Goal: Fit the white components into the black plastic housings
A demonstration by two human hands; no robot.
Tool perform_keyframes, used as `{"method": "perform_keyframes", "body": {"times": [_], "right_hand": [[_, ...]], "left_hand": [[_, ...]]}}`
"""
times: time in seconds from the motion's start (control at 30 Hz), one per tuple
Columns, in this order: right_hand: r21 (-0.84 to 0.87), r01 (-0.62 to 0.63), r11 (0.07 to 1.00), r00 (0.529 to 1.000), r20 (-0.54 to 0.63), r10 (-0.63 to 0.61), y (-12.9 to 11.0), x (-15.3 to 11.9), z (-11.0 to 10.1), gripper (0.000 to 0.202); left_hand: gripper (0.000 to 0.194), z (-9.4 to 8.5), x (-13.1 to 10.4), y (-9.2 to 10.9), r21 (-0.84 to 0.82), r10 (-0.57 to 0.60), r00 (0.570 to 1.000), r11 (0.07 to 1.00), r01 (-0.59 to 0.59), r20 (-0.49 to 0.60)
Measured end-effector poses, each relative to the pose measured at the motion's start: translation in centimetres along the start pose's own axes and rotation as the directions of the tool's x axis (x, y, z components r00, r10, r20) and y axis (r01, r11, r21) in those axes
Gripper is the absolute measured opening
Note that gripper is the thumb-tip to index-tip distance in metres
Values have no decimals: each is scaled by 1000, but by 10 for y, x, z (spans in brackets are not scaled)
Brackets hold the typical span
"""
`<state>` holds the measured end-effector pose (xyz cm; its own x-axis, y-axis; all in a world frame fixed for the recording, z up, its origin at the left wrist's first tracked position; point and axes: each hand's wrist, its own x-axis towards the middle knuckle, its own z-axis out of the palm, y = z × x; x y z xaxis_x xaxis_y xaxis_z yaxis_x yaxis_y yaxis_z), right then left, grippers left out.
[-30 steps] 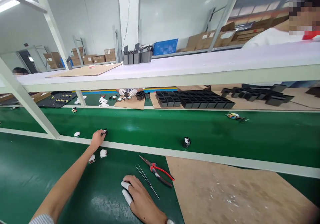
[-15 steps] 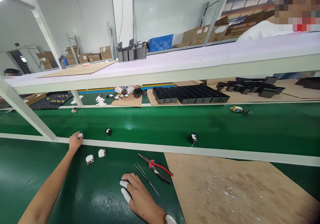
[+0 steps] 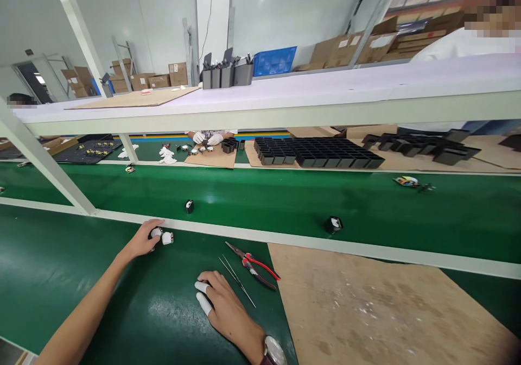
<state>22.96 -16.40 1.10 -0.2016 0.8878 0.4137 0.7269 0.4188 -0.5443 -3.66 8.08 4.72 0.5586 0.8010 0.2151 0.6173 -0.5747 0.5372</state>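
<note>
My left hand is closed around a small white-topped circuit part, just on my side of the pale rail. Right beside it, a second white-topped part sits on the green mat. A bit of another such part peeks out beneath my fingers, mostly hidden. My right hand, with white finger cots on two fingers and a watch at the wrist, rests on the mat with its fingers apart and nothing in them. Close to it lie metal tweezers and red-and-black long-nose pliers.
Beyond the rail, a green conveyor belt carries black housings and wired boards. A worn brown board lies at right. A shelf spans above; across the belt are gloved hands and black boxes.
My left hand has come from the rail to the mat with the white-topped part, beside the other two. The belt items have shifted right in view. My right hand stays resting.
</note>
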Motion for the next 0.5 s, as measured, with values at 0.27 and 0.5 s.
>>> {"method": "perform_keyframes", "body": {"times": [0.27,0.5], "right_hand": [[-12,18,1000,1000,1,-18,-1,2,-3,24],[70,98,993,993,-65,-94,9,-5,10,27]], "left_hand": [[36,24,-33,18,146,117,993,983,-115,-2],[52,-88,-105,-12,-43,-87,890,996,75,-447]]}}
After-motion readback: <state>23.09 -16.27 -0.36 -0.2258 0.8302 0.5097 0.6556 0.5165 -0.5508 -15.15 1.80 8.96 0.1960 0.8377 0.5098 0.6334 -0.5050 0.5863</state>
